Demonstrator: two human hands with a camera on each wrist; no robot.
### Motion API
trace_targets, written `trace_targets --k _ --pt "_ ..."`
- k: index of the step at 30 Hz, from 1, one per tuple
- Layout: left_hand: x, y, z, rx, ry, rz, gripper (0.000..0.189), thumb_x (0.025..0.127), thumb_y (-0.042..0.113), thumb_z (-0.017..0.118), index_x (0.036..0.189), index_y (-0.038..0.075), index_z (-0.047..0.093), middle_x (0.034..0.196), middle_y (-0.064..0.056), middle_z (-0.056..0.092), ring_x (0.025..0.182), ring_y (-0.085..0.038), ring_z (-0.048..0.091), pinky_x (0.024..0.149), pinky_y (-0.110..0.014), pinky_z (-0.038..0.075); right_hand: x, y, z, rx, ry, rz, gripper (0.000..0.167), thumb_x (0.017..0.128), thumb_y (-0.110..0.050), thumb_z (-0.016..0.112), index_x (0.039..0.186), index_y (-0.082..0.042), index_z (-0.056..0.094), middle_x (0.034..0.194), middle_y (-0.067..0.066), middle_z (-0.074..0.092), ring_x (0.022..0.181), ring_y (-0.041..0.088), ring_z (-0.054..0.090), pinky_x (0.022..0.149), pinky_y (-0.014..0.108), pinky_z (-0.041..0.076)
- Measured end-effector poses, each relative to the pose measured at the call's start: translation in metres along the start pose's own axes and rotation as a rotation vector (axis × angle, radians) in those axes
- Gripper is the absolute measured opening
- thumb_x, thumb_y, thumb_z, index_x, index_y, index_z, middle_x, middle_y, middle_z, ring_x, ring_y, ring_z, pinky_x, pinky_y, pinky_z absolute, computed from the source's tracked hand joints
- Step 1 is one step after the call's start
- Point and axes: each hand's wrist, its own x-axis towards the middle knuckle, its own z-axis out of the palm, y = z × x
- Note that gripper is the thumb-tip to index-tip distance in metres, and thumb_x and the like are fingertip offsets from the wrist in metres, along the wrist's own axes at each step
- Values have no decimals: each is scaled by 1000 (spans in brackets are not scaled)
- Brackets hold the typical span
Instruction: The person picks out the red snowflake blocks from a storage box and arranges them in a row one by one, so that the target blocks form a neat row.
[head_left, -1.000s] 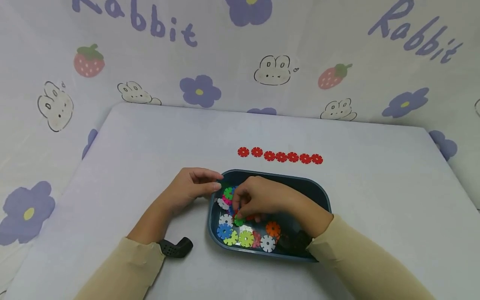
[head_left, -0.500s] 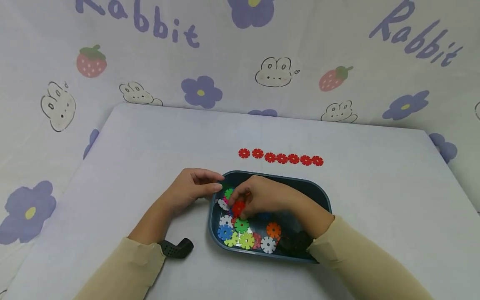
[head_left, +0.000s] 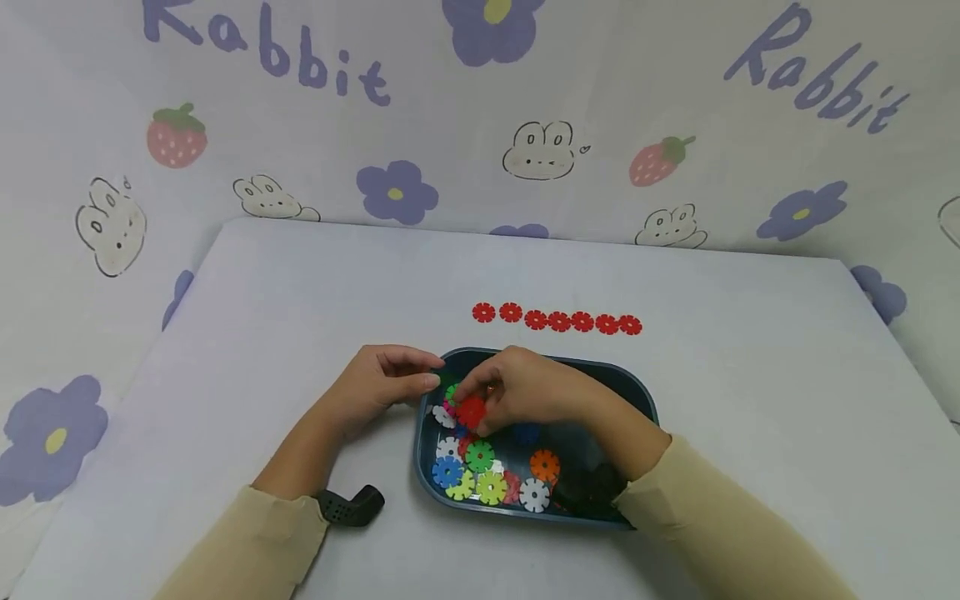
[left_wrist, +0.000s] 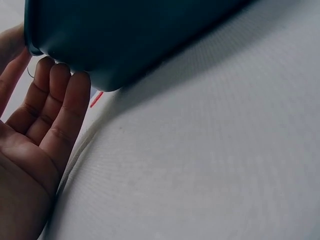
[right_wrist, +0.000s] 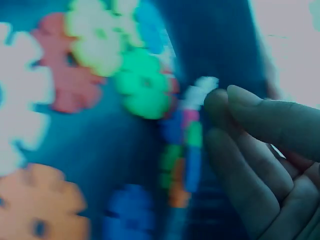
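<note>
A dark blue-green tray (head_left: 615,367) holds many notched plastic discs in several colours. My right hand (head_left: 536,387) reaches into it and pinches a red snowflake disc (head_left: 471,412) between fingers and thumb. In the right wrist view the hand (right_wrist: 270,155) is beside a blurred pile, and the red disc cannot be made out there. A green disc (head_left: 480,456) and an orange disc (head_left: 544,465) lie on the tray floor. At the tray's left corner my left hand (head_left: 378,383) holds the rim; in the left wrist view its fingers (left_wrist: 65,105) bend up beneath the rim.
Several red discs (head_left: 558,322) lie in a row on the white tabletop (head_left: 337,283) behind the tray. A black device (head_left: 352,506) sits at the left wrist. A printed cloth (head_left: 397,100) hangs behind the table.
The right hand has lifted a red disc into view between its fingers and shifted slightly; a green disc formerly at its fingertips now lies uncovered. The left hand stays at the rim.
</note>
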Motion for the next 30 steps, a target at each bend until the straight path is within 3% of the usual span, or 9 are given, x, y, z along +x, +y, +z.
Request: trace_targets --k 9,14,20,25,30 --pt "-2 0 1 -23 -5 6 34 88 25 75 114 6 72 106 -8 72 83 -16 64 74 -29 56 -37 -19 -23 100 283 -53 39 79 -20 84 115 -19 71 108 -7 71 98 11 69 89 35 56" --pt "-3 -1 3 -19 -8 -6 33 88 26 75 114 6 72 109 -10 71 82 -17 62 73 -29 56 -56 -23 -34 68 391 -101 38 79 -21 83 115 -22 70 112 -8 69 109 10 65 99 38 51" --pt "-2 0 4 -13 -11 -12 33 88 25 75 114 6 72 109 -11 71 83 -17 62 73 -28 56 -78 -14 -54 62 493 -131 39 80 -19 83 117 -18 70 113 -4 70 107 10 66 93 29 54" --pt "-2 4 3 -5 4 -1 31 89 24 74 114 6 72 111 -14 70 85 -19 64 74 -29 57 -92 15 -80 105 641 -39 38 82 -20 81 118 -16 70 111 2 72 99 13 69 80 26 58" --pt "-2 5 2 -7 7 -8 32 89 22 73 116 3 70 112 -14 70 87 -18 64 75 -29 57 -93 67 -101 141 765 179 41 84 -33 79 121 -19 69 108 -4 73 98 7 68 83 27 54"
